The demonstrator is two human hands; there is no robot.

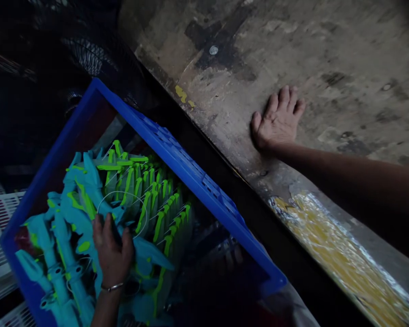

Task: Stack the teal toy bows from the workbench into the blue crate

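Observation:
My left hand (112,254), with a thin metal bracelet at its wrist, reaches into a blue plastic crate (191,172). Its fingers are curled down over a teal plastic part (155,254), and their tips are partly hidden. A thin clear loop of line or plastic arcs beside these fingers. Around the hand lie several teal moulded parts (59,245) with bright green edges and patches. Rows of green-edged translucent pieces (153,200) stand at the crate's far side. My right hand (279,120) lies palm down on a worn board surface, fingers spread, holding nothing.
The stained board (327,59) spans the upper right, with yellow material under shiny clear tape (337,254) along its edge. A dark gap separates it from the crate. White slatted baskets (0,227) stand at left. A wire fan guard (88,54) shows dimly behind.

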